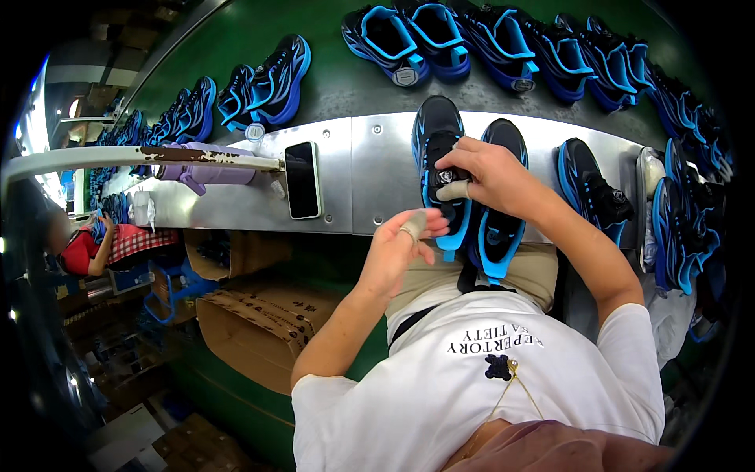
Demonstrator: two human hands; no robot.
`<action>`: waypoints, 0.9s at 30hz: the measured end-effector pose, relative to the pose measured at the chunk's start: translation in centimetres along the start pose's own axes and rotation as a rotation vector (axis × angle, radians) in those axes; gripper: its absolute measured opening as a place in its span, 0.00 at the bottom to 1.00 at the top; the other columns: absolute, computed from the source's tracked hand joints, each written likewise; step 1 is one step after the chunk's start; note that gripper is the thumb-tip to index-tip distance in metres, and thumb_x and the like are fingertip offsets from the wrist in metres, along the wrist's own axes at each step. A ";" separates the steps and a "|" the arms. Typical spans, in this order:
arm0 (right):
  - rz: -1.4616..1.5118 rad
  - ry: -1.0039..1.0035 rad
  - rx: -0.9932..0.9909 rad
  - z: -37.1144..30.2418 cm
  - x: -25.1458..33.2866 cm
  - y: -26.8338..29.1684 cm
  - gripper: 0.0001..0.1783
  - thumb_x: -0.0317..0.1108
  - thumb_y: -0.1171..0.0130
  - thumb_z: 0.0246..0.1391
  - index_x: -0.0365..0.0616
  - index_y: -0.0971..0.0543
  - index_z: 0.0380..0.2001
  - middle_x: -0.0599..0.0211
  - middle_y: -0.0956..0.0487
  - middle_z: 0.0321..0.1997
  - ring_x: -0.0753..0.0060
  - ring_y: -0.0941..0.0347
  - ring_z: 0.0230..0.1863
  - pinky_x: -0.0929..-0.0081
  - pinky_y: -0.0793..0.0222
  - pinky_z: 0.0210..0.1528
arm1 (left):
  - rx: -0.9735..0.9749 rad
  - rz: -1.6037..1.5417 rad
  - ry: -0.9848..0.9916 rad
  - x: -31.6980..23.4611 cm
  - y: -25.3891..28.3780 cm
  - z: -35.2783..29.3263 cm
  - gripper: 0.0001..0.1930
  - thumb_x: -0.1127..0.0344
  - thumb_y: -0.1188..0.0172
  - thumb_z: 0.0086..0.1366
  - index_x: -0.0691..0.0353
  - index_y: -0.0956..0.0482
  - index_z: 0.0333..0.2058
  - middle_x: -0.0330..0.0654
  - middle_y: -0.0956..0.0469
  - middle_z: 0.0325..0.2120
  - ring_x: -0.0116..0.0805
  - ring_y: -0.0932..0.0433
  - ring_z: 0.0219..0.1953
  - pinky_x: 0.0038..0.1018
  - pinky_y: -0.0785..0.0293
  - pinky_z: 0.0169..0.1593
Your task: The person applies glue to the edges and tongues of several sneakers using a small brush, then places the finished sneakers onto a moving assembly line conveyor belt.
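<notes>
A pair of black-and-blue sneakers lies in front of me at the metal table's edge, toes pointing away: the left sneaker [437, 118] and the right sneaker [504, 140]. My right hand [499, 177] reaches over both, its thumb and forefinger closed on the round dial [445, 177] on the left sneaker's tongue. A pale finger cover wraps the right thumb. Beside that sneaker's heel, my left hand [401, 238] has its fingers stretched out and holds nothing; one finger has a pale cover too. Another sneaker [583, 177] rests to the right.
A phone [303, 181] lies left on the metal table edge [370, 200]. Nearby are a lilac bottle [216, 171] and a chipped white metal bar [102, 157]. Several sneakers [503, 47] line the green belt beyond. Cardboard boxes [252, 330] stand below; a person [90, 248] works far left.
</notes>
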State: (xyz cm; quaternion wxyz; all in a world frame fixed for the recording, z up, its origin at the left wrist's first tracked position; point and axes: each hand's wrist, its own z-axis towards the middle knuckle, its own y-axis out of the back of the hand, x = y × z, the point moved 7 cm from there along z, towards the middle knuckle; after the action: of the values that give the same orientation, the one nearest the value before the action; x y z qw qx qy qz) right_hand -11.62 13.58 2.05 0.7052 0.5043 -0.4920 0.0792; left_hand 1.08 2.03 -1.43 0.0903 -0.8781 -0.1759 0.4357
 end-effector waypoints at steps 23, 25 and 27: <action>0.026 -0.205 -0.020 -8.5 -1.3 2.0 0.23 0.38 0.31 0.44 0.49 0.20 0.47 0.64 0.30 0.32 0.66 0.32 0.32 0.73 0.34 0.37 | -0.006 1.263 -0.755 -1.2 -6.7 -1.5 0.35 0.65 0.36 0.54 0.66 0.39 0.60 0.57 0.28 0.46 0.58 0.30 0.49 0.42 0.33 0.52; -0.034 -0.184 -0.238 -9.4 -1.1 1.4 0.20 0.37 0.31 0.45 0.46 0.19 0.43 0.62 0.29 0.32 0.63 0.31 0.33 0.71 0.34 0.37 | -0.010 1.362 -0.598 -0.3 -7.5 0.5 0.39 0.68 0.37 0.51 0.68 0.43 0.62 0.56 0.25 0.41 0.57 0.27 0.45 0.42 0.29 0.47; -0.006 -0.173 -0.249 -9.7 -1.6 1.2 0.20 0.36 0.32 0.45 0.47 0.19 0.44 0.63 0.29 0.32 0.65 0.31 0.32 0.72 0.35 0.36 | -0.003 1.396 -0.506 0.1 -8.4 2.0 0.40 0.68 0.36 0.49 0.69 0.43 0.61 0.57 0.25 0.37 0.56 0.24 0.40 0.42 0.27 0.42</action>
State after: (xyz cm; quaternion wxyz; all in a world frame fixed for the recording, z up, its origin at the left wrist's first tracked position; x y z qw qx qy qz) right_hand -7.16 22.45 1.49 0.7176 0.4194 -0.5553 -0.0282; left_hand -2.39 9.84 -0.15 -0.2520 -0.6584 0.4073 0.5805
